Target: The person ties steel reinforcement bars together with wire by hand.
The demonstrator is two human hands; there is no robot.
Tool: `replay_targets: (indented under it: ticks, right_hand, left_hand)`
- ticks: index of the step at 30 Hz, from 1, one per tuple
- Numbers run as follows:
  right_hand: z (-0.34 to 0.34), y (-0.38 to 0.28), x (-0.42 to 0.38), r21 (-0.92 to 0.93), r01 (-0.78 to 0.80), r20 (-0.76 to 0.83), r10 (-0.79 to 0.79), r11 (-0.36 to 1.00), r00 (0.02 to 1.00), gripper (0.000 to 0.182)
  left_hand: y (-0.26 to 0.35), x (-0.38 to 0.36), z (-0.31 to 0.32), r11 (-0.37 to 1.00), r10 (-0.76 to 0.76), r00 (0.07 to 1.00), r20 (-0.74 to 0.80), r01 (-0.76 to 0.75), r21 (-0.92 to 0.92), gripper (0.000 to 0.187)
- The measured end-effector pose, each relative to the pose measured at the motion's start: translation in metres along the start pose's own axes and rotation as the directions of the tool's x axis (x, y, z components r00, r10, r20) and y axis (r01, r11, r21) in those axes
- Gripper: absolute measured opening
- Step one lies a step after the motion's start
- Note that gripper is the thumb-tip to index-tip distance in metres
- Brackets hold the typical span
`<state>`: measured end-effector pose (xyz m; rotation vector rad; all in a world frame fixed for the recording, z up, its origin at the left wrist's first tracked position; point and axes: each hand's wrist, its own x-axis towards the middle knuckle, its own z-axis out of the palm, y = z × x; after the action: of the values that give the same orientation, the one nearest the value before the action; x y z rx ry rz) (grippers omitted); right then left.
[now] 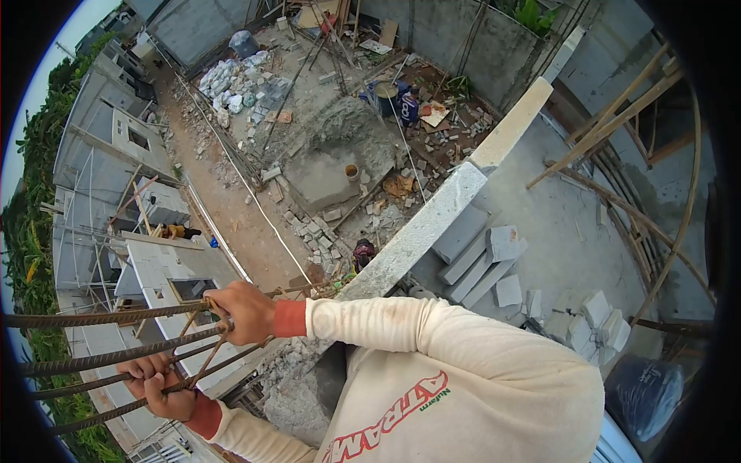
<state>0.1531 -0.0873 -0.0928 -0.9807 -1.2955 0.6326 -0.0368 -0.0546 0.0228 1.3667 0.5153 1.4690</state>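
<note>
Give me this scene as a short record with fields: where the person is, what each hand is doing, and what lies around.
place: high on a building site, looking down at the ground below
left hand: gripping the lower rebar bars
right hand: gripping the upper bar at a thin stirrup that crosses the bars
clothing: cream long sleeve with red cuffs
beside the person: concrete wall top running away diagonally
right of the wall: grey blocks on a slab
below: rubble, a blue drum, a sand pile
</note>
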Motion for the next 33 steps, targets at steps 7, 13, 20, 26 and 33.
replay_targets:
  ticks: [7,13,20,26,33]
  right_hand:
    - [0.007,0.008,-0.002,-0.049,0.02,-0.007,-0.02,0.999,1.0,0.04]
    - [0.009,0.014,0.004,-0.058,0.024,0.004,-0.024,0.998,1.0,0.041]
    - [0.007,0.004,-0.001,-0.009,0.069,-0.081,-0.07,0.998,0.994,0.029]
    - [0.011,0.009,0.001,-0.035,0.06,-0.064,-0.062,0.998,0.996,0.032]
    - [0.01,0.004,0.0,-0.02,0.05,-0.065,-0.051,0.999,0.997,0.029]
  left_hand:
    - [0.0,0.001,-0.005,1.0,-0.004,1.0,0.004,0.004,-0.015,0.025]
    - [0.003,0.003,-0.001,0.999,-0.029,1.0,-0.007,0.029,0.044,0.027]
    - [0.0,0.002,-0.006,1.0,-0.017,0.997,-0.077,0.016,-0.003,0.027]
    - [0.0,0.001,-0.011,1.0,-0.027,0.997,-0.072,0.026,-0.013,0.029]
    - [-0.001,0.003,-0.01,1.0,-0.023,0.997,-0.069,0.023,-0.01,0.028]
